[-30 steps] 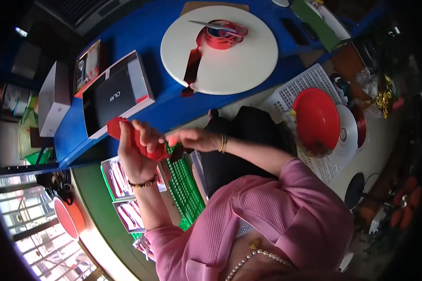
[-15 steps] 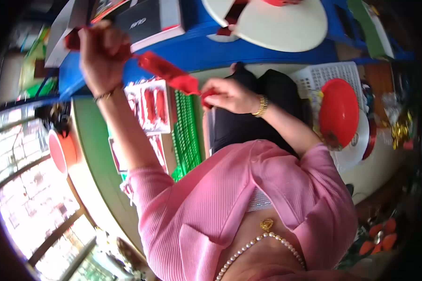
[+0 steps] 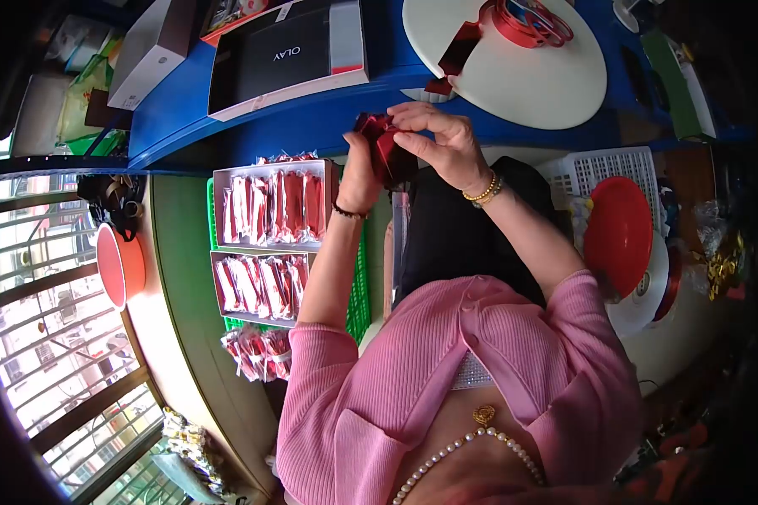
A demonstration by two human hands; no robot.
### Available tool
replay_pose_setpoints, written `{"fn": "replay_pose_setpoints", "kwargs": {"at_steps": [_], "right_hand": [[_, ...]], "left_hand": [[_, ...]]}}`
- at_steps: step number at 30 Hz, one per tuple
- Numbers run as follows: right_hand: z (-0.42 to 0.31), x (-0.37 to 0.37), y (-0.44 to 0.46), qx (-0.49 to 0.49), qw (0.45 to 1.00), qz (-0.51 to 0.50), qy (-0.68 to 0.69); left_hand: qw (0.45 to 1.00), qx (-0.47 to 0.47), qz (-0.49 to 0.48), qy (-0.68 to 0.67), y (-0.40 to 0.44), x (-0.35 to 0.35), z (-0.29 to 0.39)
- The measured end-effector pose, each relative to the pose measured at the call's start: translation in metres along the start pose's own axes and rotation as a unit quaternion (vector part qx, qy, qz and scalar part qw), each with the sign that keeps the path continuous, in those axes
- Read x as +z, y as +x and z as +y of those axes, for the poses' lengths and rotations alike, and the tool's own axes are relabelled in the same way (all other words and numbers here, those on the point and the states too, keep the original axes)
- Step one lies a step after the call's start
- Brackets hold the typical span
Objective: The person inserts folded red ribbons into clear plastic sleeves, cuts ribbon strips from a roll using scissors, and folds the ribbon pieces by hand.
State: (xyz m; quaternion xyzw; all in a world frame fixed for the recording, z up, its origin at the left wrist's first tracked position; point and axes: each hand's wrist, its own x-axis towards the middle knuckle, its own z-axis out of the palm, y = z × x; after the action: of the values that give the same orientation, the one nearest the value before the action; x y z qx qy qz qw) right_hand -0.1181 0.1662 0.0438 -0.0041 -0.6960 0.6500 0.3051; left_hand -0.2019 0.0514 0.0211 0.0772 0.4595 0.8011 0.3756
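A folded, shiny dark red ribbon [image 3: 389, 160] is between my two hands, in front of the blue table edge. My left hand [image 3: 360, 178] grips it from the left, thumb up along its side. From the right, my right hand [image 3: 440, 145] bends over the top, thumb and fingers closed on the ribbon's upper part. Beyond them, a strip of similar red ribbon [image 3: 460, 52] lies over the edge of a round cream board [image 3: 547, 93], with a red ribbon roll [image 3: 522, 25] on it.
Boxes of wrapped red pieces [image 3: 269, 206] sit in a green basket [image 3: 358, 295] at left. An OLAY box [image 3: 286, 55] lies on the blue table [image 3: 173, 126]. At right are a white basket [image 3: 615, 164] and a red basin [image 3: 619, 240].
The red ribbon was stretched between my widely spread hands; now it is bunched together. My left hand has come down and right, and my right hand has moved up beside it.
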Motion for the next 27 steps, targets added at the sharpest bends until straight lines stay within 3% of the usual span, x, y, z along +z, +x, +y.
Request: {"fn": "replay_pose_setpoints", "kwargs": {"at_steps": [2, 3, 6, 7, 9, 11, 12, 14, 16, 19, 24, 26, 27], "right_hand": [[0.003, 0.000, -0.001, -0.010, 1.000, 0.002, -0.021], [0.005, 0.001, -0.002, -0.020, 0.999, 0.004, -0.040], [0.011, 0.001, -0.004, -0.017, 0.998, 0.048, -0.046], [0.011, -0.001, -0.006, 0.012, 0.998, 0.047, -0.033], [0.001, -0.006, -0.011, 0.068, 0.996, 0.033, 0.054], [0.003, -0.012, -0.017, 0.051, 0.995, -0.011, 0.082], [0.007, -0.014, -0.021, 0.043, 0.994, -0.025, 0.102], [0.021, -0.013, -0.037, 0.074, 0.992, -0.097, 0.040], [0.027, -0.007, -0.047, 0.059, 0.983, -0.152, -0.089], [0.043, 0.008, -0.057, 0.085, 0.978, -0.163, -0.093], [0.049, 0.016, -0.058, 0.154, 0.968, -0.197, -0.010], [0.034, 0.011, -0.053, 0.181, 0.936, -0.264, -0.149], [0.028, 0.010, -0.052, 0.181, 0.935, -0.265, -0.149]], "left_hand": [[0.969, 0.070, -0.166, 0.168, -0.002, -0.019, -0.010], [0.952, 0.074, -0.177, 0.238, -0.006, -0.007, 0.001], [0.949, 0.085, -0.193, 0.234, -0.019, 0.010, 0.007], [0.947, 0.049, -0.213, 0.237, -0.021, 0.012, 0.014], [0.956, 0.002, -0.186, 0.226, -0.027, 0.024, 0.027], [0.962, -0.015, -0.118, 0.248, -0.030, 0.028, 0.039], [0.951, 0.024, -0.186, 0.244, -0.021, 0.023, 0.043], [0.977, 0.003, -0.159, 0.144, -0.022, 0.031, 0.061], [0.975, -0.005, -0.218, 0.043, -0.016, 0.029, 0.078], [0.960, 0.002, -0.271, -0.074, -0.007, 0.029, 0.094], [0.941, -0.003, -0.316, -0.126, 0.001, 0.011, 0.126], [0.934, -0.004, -0.329, -0.142, 0.003, 0.003, 0.137], [0.939, 0.016, -0.314, -0.139, 0.004, -0.002, 0.140]]}}
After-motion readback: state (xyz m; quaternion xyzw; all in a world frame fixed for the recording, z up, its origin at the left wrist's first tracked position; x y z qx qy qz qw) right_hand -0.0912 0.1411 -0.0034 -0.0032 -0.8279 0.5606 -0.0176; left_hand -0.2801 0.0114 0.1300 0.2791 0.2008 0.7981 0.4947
